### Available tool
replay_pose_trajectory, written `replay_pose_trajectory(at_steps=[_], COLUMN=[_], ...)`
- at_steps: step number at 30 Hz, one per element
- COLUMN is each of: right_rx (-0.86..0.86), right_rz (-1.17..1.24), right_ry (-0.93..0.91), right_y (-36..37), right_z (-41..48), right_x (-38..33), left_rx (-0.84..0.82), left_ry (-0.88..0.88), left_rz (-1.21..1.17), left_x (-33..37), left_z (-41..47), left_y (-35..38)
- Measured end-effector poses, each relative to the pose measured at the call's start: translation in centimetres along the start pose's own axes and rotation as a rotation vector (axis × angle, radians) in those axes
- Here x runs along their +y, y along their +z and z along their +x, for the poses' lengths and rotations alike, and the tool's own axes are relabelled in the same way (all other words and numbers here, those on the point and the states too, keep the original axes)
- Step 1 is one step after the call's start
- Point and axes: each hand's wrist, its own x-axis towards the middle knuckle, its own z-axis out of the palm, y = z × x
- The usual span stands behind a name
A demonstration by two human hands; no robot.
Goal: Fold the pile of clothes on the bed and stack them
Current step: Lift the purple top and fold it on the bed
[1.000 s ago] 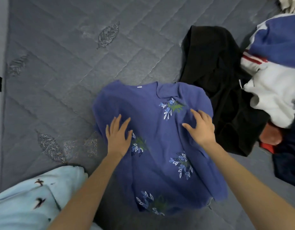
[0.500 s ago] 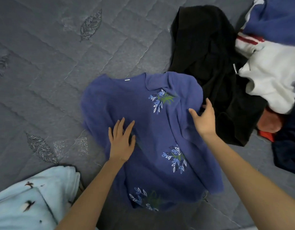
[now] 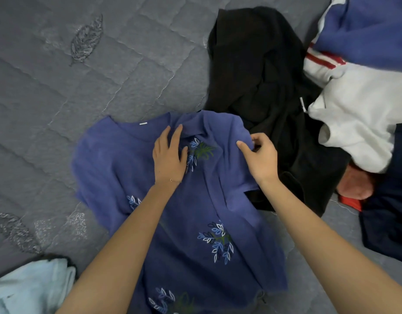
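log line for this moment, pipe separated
step: folding blue shirt | left hand: flat on shirt below collar | right hand: pinches sleeve edge | black garment: crumpled, beside shirt

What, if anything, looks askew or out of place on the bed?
The blue shirt lies rumpled, its edge overlapping the black garment where the right hand pinches it; the left hand rests near the collar.

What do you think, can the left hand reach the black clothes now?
Probably yes, but awkwardly. The left hand lies flat on the blue shirt, and the black clothes lie just beyond it. The right hand, pinching the shirt's edge, sits in between, so the left must cross over.
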Motion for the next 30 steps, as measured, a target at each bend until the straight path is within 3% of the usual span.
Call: replay_pose_trajectory(at_steps=[9, 16, 20, 25, 30], right_rx=[-0.07, 0.249, 0.288, 0.239, 0.249], right_rz=[0.019, 0.245, 0.238, 0.214, -0.067], right_ry=[0.017, 0.022, -0.016, 0.039, -0.203], right_y=[-0.7, -6.0, -7.0, -5.9, -4.4], right_z=[2.2, 3.5, 3.9, 4.1, 1.3], right_x=[-0.6, -3.2, -4.0, -3.2, -2.9], left_rx=[0.181, 0.315, 0.293, 0.148, 0.103], left_ry=[-0.003, -0.095, -0.093, -0.036, -0.013], left_rz=[0.089, -0.161, -0.26, -0.316, -0.21], left_x=[1.8, 5.7, 7.7, 7.0, 2.8], left_z=[4.9, 8.6, 10.5, 9.4, 4.7], left_y=[0.2, -2.4, -2.5, -1.6, -1.8])
